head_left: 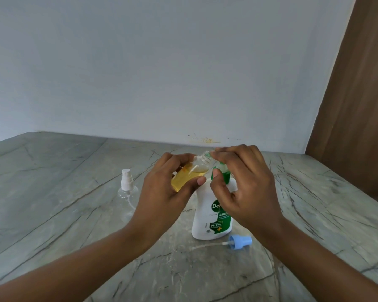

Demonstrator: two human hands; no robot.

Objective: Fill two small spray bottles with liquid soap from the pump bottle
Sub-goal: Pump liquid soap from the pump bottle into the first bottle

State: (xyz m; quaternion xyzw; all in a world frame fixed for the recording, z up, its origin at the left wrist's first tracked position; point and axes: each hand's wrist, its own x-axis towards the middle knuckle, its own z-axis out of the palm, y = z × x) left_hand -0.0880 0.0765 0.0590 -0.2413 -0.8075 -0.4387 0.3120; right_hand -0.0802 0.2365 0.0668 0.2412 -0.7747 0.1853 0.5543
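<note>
Marble table [59, 162] lies open left of the capped bottle [128, 196]; blue sprayer [238, 242] blocks near-right.

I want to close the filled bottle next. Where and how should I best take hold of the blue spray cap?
Grip the blue spray cap by its round head, from above, probably with the right hand. It lies on its side, with the thin tube pointing left.
</note>
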